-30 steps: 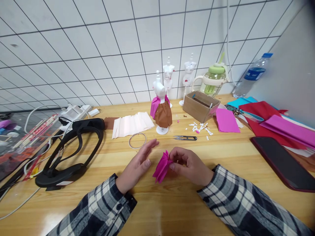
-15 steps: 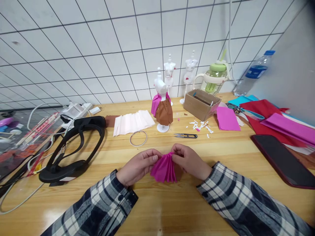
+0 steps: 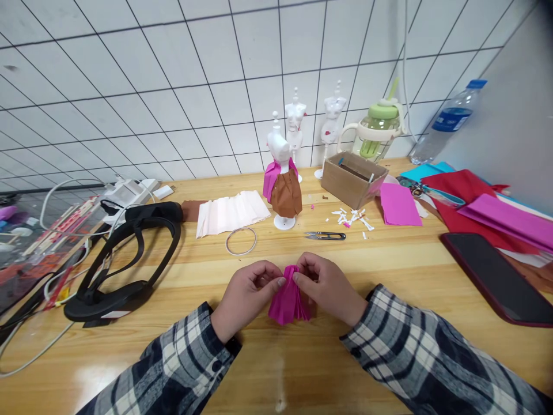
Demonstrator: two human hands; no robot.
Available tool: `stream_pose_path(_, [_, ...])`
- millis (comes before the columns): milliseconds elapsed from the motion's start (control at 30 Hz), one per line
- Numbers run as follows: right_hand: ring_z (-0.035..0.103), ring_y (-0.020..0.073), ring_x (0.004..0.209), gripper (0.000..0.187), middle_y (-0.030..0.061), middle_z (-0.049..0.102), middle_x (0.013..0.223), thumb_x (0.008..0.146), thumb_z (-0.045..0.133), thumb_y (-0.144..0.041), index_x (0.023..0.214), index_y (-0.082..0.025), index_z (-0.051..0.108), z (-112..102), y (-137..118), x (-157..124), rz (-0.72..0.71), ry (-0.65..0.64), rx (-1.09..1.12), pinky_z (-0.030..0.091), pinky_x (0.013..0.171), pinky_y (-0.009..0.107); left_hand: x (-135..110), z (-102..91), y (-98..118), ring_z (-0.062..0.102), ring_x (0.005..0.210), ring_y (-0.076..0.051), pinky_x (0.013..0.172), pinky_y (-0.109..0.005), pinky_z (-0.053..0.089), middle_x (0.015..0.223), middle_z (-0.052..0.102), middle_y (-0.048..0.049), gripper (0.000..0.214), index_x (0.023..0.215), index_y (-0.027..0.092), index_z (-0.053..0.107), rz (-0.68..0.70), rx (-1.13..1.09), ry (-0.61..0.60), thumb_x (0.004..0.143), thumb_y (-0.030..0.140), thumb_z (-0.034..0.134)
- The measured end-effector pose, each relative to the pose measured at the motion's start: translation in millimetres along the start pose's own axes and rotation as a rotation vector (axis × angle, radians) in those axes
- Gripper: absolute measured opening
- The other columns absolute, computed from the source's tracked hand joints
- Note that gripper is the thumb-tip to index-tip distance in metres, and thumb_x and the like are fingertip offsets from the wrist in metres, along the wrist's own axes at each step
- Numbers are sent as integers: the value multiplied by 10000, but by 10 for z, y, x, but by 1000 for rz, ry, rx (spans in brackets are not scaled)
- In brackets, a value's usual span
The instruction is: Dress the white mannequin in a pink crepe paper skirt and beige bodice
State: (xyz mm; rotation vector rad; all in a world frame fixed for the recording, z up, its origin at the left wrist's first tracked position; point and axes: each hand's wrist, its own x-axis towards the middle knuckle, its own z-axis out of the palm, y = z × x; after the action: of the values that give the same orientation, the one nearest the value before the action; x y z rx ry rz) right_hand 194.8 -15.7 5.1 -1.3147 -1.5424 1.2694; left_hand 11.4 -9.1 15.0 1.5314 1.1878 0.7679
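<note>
My left hand (image 3: pixel 245 293) and my right hand (image 3: pixel 329 286) both pinch the top of a pleated magenta paper piece (image 3: pixel 287 302) just above the wooden table (image 3: pixel 389 271). The pleats fan downward from the pinched end. Beyond my hands lie small snips (image 3: pixel 325 235) and a thin wire ring (image 3: pixel 241 240). A small white mannequin (image 3: pixel 282 178) wearing a brown paper skirt and a magenta wrap stands behind them.
A pleated pale pink sheet (image 3: pixel 231 212) lies left of the mannequin. A black headset (image 3: pixel 125 259) and cables sit at left. A cardboard box (image 3: pixel 353 178), paper scraps, coloured sheets (image 3: pixel 484 210), a dark phone (image 3: pixel 496 276), a jug and a water bottle (image 3: pixel 449 122) stand at right.
My left hand, open beside the paper a second ago, has closed on it. Both hands have gathered the pleats tighter at the top.
</note>
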Motion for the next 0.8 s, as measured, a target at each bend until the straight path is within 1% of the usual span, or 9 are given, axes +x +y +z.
stream_pose_path(167, [513, 117, 657, 87, -21, 561, 710, 810, 573, -273, 792, -188, 569, 20, 5, -22, -62, -77, 64, 400, 560, 228, -52, 8, 38, 607, 698, -136, 678, -242, 489, 739, 675, -21, 129, 803, 154, 665, 132, 110, 4, 806, 283, 668])
stream_pose_path(300, [556, 132, 713, 101, 0, 603, 775, 815, 607, -281, 841, -184, 604, -11, -1, -29, -112, -58, 117, 451, 603, 241, -48, -17, 37, 626, 755, -148, 716, -260, 508, 812, 680, -40, 127, 835, 152, 662, 155, -23, -42, 839, 276, 635])
stream_pose_path(400, [603, 150, 764, 152, 22, 654, 838, 820, 629, -296, 922, -183, 633, -23, -15, -41, -105, -56, 187, 492, 637, 258, -32, -29, 22, 632, 760, -153, 709, -266, 517, 819, 675, -43, 113, 836, 150, 665, 139, -90, -49, 804, 258, 680])
stream_pose_path(533, [667, 178, 825, 235, 51, 717, 907, 796, 685, -335, 973, -181, 670, 7, -20, -61, -79, -108, 282, 539, 708, 295, -14, -27, 4, 618, 716, -148, 704, -272, 501, 752, 665, -32, 119, 751, 154, 654, 165, 29, 28, 777, 254, 714])
stream_pose_path(600, [679, 182, 815, 231, 49, 727, 893, 769, 714, -316, 955, -182, 683, 26, -13, -62, -70, -84, 256, 546, 736, 308, -12, -19, -4, 617, 738, -157, 734, -290, 495, 755, 663, -35, 129, 737, 159, 652, 195, 99, 45, 782, 263, 714])
stream_pose_path(667, [676, 175, 790, 171, 41, 725, 864, 781, 690, -275, 925, -184, 691, 33, -8, -57, -69, -29, 202, 543, 740, 312, -16, -10, -15, 620, 796, -171, 787, -313, 493, 811, 660, -41, 127, 790, 167, 645, 213, 123, 61, 781, 270, 719])
stream_pose_path(700, [669, 169, 779, 140, 37, 718, 852, 795, 665, -256, 914, -187, 692, 31, -9, -54, -78, -4, 188, 538, 730, 308, -22, -5, -20, 622, 854, -181, 836, -329, 490, 871, 659, -47, 153, 849, 173, 637, 219, 110, 67, 775, 272, 727])
stream_pose_path(767, [642, 156, 774, 110, 32, 693, 859, 813, 627, -231, 895, -193, 690, 18, -22, -50, -124, 27, 176, 522, 691, 287, -39, 5, -26, 603, 1019, -209, 957, -366, 455, 1043, 644, -70, 300, 1013, 189, 601, 224, 51, 47, 764, 281, 741])
stream_pose_path(800, [618, 148, 760, 98, 29, 672, 858, 811, 627, -227, 877, -196, 692, 9, -34, -50, -162, 47, 153, 505, 664, 274, -50, 9, -25, 582, 1091, -222, 1002, -381, 430, 1121, 628, -81, 374, 1085, 196, 578, 221, 19, 14, 763, 291, 744])
